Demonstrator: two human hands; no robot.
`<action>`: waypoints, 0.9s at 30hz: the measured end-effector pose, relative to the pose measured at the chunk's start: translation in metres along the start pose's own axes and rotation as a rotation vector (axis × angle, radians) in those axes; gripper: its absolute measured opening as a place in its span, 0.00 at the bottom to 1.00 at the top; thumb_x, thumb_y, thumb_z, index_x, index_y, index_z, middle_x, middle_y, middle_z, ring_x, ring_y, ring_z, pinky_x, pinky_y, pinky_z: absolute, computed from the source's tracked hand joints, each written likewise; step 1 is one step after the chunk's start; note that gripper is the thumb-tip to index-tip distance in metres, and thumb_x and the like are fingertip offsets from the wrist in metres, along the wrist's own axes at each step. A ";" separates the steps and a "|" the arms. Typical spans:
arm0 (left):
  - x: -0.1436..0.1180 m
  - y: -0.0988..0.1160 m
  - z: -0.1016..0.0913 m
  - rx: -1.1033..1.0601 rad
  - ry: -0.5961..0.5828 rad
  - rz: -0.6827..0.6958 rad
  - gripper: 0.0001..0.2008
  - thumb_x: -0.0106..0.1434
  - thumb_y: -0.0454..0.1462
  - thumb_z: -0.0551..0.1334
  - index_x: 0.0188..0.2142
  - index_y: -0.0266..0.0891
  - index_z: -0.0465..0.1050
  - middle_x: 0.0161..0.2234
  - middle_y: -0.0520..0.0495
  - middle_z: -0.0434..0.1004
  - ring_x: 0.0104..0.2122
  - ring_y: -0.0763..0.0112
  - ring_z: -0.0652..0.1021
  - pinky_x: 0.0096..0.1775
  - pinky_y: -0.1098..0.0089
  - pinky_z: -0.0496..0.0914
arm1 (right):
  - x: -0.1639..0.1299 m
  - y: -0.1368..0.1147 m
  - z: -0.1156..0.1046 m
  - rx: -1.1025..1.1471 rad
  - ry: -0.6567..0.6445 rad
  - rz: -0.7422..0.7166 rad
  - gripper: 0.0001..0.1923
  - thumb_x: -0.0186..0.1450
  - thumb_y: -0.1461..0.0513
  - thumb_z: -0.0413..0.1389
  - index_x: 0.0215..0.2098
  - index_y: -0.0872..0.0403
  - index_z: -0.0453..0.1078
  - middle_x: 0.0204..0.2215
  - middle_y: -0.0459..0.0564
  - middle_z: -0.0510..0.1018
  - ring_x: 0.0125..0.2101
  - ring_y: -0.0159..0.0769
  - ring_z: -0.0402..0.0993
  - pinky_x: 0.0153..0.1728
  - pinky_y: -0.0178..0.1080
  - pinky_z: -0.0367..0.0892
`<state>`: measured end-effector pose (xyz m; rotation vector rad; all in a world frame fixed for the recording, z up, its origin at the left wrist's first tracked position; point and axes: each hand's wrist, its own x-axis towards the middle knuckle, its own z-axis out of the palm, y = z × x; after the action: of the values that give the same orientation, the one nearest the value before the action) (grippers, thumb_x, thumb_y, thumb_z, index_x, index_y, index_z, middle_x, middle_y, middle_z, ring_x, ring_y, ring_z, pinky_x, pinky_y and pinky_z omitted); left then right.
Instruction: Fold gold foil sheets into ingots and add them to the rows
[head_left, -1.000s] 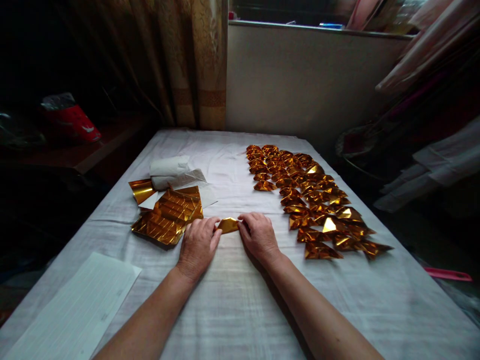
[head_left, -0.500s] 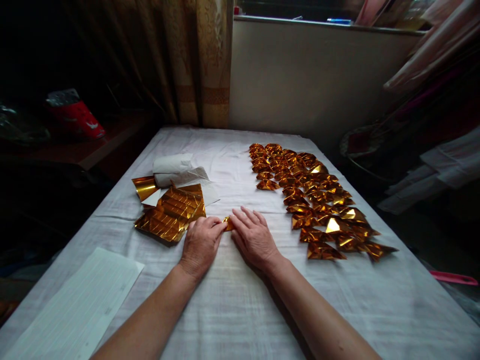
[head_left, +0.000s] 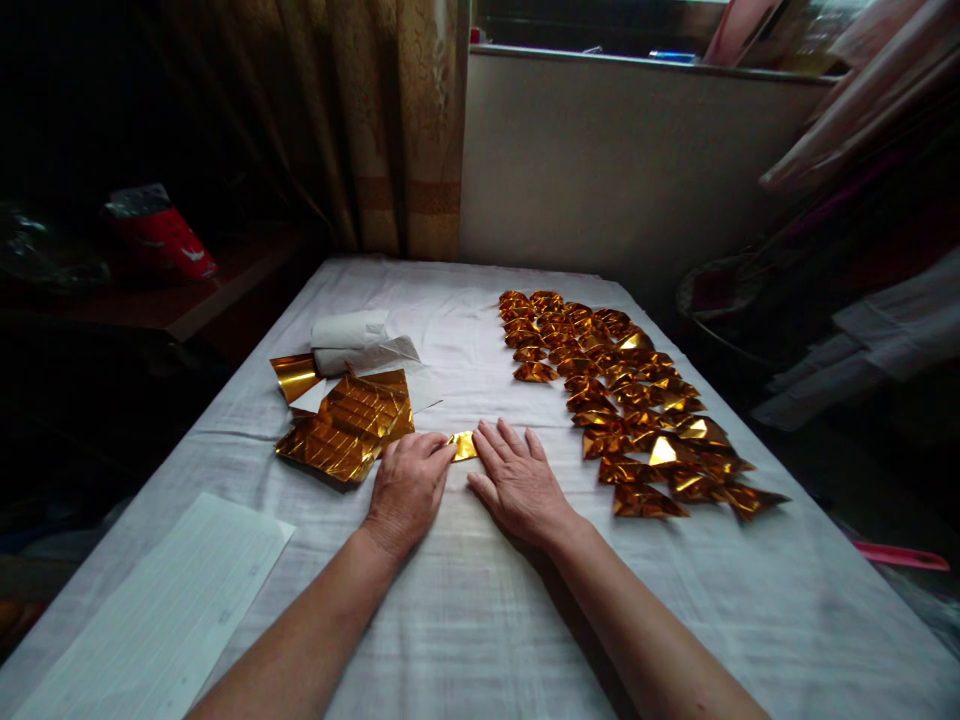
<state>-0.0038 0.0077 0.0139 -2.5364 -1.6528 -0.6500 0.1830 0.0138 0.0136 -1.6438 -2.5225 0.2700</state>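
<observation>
Fingers of the left hand (head_left: 409, 487) curl down on the near-left end of a small folded gold foil piece (head_left: 463, 445) on the white cloth-covered table (head_left: 465, 620); the right hand (head_left: 520, 487) lies flat, fingers spread, touching its right edge, gripping nothing.

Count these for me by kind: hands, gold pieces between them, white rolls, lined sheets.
Hands: 2, left hand and right hand
Gold piece between them: 1
White roll: 1
Lined sheet: 1
Total: 5
</observation>
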 end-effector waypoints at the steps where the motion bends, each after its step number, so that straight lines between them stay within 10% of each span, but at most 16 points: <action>1: -0.001 0.001 0.000 -0.012 -0.011 0.031 0.13 0.68 0.36 0.58 0.51 0.44 0.75 0.52 0.46 0.77 0.52 0.57 0.72 0.52 0.56 0.65 | 0.000 -0.001 0.000 -0.003 -0.007 0.005 0.30 0.72 0.50 0.46 0.68 0.51 0.54 0.68 0.52 0.54 0.69 0.50 0.45 0.65 0.60 0.43; 10: -0.007 0.003 0.004 -0.006 -0.216 0.078 0.23 0.72 0.46 0.49 0.64 0.48 0.61 0.64 0.51 0.65 0.66 0.55 0.60 0.65 0.44 0.45 | -0.001 -0.002 0.000 -0.031 -0.030 0.030 0.29 0.73 0.51 0.43 0.69 0.50 0.52 0.69 0.49 0.52 0.69 0.47 0.44 0.66 0.58 0.42; 27: 0.005 0.006 -0.018 0.118 -0.148 0.002 0.09 0.66 0.37 0.61 0.45 0.40 0.76 0.44 0.44 0.80 0.47 0.57 0.75 0.56 0.53 0.61 | -0.003 -0.006 0.003 0.050 0.154 0.060 0.24 0.70 0.54 0.50 0.62 0.49 0.64 0.64 0.51 0.65 0.65 0.51 0.55 0.63 0.57 0.49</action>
<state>-0.0027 0.0047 0.0328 -2.5566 -1.6770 -0.3597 0.1783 0.0082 0.0122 -1.6558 -2.3388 0.2017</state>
